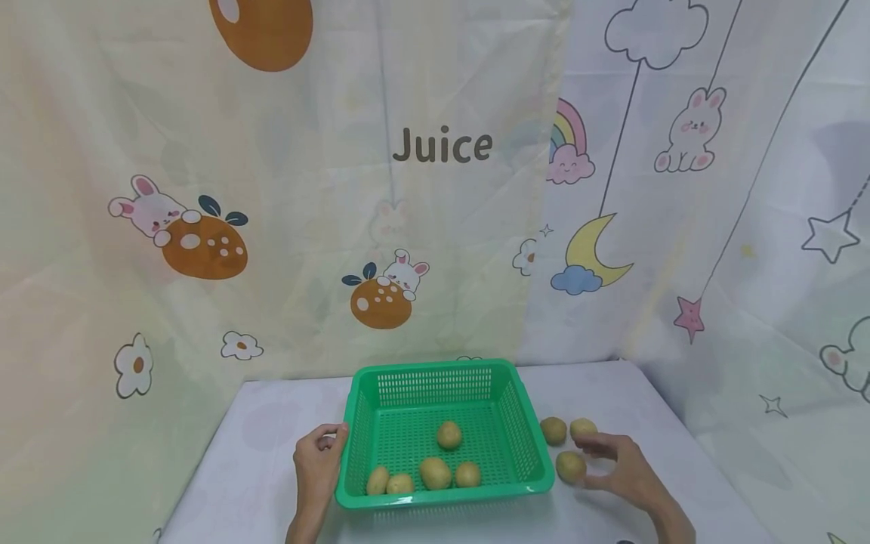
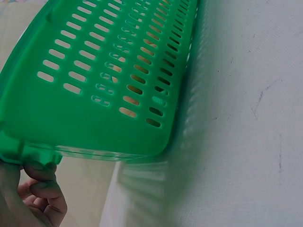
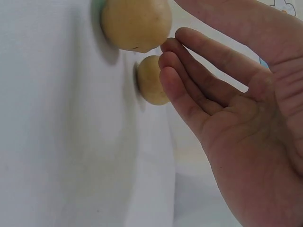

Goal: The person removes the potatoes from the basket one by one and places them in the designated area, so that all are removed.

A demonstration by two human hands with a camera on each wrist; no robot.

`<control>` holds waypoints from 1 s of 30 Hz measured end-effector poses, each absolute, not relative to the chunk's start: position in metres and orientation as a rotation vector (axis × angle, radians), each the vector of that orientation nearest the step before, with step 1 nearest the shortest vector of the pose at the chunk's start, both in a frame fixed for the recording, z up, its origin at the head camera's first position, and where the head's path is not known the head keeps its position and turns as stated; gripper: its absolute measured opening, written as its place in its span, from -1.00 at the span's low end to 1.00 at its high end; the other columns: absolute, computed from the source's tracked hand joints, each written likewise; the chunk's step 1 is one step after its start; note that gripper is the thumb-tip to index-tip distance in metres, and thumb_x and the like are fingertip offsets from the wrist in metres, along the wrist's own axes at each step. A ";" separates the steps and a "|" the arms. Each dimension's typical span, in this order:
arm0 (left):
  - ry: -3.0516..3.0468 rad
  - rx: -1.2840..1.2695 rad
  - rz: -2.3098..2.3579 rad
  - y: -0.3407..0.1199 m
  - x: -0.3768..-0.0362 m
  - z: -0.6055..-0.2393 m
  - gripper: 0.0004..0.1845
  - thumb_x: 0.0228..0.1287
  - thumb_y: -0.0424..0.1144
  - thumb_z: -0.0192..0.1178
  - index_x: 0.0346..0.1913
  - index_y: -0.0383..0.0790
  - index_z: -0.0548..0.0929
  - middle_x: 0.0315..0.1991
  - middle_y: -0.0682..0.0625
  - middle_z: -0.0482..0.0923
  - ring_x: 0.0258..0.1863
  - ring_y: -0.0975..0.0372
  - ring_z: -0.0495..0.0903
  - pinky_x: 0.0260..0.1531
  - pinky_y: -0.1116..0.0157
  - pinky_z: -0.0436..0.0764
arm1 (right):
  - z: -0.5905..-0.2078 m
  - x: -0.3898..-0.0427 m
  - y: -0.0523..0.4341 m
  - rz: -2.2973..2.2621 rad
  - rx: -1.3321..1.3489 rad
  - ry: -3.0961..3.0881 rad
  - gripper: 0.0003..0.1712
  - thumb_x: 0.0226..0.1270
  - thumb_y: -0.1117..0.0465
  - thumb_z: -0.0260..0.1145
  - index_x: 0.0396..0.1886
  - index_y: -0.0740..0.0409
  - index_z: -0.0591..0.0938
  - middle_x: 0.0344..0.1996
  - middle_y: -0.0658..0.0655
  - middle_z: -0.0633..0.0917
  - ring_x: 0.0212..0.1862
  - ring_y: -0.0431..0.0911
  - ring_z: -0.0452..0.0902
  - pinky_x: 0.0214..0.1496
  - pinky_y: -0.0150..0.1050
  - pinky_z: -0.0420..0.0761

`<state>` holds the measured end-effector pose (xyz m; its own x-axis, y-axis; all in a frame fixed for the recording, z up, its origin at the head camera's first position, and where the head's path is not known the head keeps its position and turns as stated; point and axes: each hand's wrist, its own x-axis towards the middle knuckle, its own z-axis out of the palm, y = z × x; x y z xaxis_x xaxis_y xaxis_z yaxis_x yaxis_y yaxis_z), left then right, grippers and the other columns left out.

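Potatoes [image 1: 449, 435]: five basketed (three outside)

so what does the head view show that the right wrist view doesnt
Only the head view shows the green basket with five potatoes inside, the left hand gripping its left rim, a third loose potato on the table, and the cartoon curtain.

Only the right wrist view shows the open palm and straight fingers up close, nothing held.

Both show the right hand reaching at the loose potatoes beside the basket, with the nearest potato at its fingertips.
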<state>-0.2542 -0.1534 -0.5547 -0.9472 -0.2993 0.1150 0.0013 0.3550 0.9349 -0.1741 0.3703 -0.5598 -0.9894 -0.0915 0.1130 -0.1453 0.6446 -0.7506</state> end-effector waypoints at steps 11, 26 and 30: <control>-2.359 0.278 -1.630 -0.153 -0.255 -0.556 -0.68 0.61 -0.22 0.26 0.00 -0.50 0.77 -0.60 -0.08 0.75 -0.69 0.19 0.68 -0.64 0.39 0.62 | -0.542 -0.176 0.367 1.188 0.225 -2.707 -0.21 -0.01 0.10 0.82 0.25 0.22 0.74 0.09 0.15 0.87 0.07 -0.18 0.80 0.14 -0.24 0.76; -2.362 0.297 -1.641 -0.155 -0.255 -0.555 -0.68 0.59 -0.22 0.29 0.01 -0.50 0.78 -0.60 -0.03 0.72 -0.66 0.21 0.62 -0.62 0.39 0.59 | -0.515 -0.172 0.352 1.091 0.301 -2.609 -0.32 0.06 0.08 0.80 0.21 0.04 0.78 0.07 0.10 0.87 0.00 -0.44 0.69 0.10 -0.23 0.77; -2.365 0.292 -1.636 -0.154 -0.255 -0.557 -0.68 0.60 -0.21 0.27 0.01 -0.49 0.78 -0.59 -0.04 0.73 -0.65 0.19 0.66 -0.61 0.39 0.62 | -0.510 -0.172 0.347 1.090 0.312 -2.606 -0.31 0.06 0.07 0.80 0.23 -0.01 0.78 0.08 0.01 0.87 0.02 -0.35 0.73 0.12 -0.20 0.76</control>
